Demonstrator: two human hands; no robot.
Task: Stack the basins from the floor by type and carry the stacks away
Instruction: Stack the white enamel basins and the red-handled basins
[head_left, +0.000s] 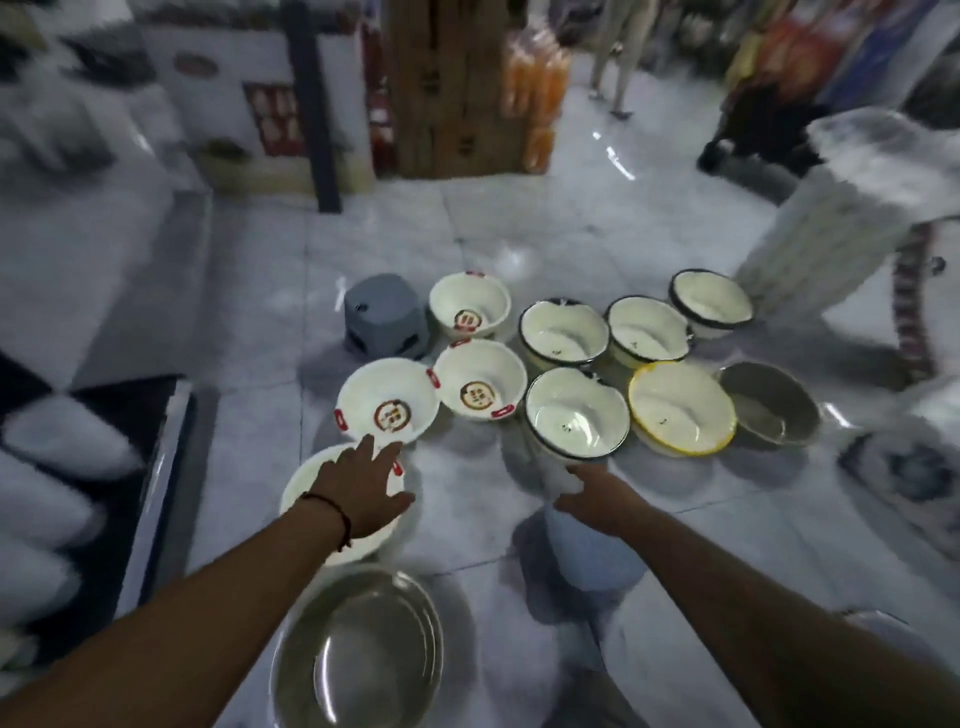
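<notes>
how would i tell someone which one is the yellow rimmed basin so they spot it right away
Start at the cluster of basins on the pale tiled floor and go to its right half, the row nearer the person. The yellow-rimmed basin sits there between a dark-rimmed white basin and a plain grey metal basin. It is the only one with a yellow rim.

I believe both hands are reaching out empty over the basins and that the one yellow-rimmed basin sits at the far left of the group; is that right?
Not quite: the head view shows the yellow-rimmed basin on the right side, beside a metal basin. Left hand and right hand do reach out empty.
</notes>
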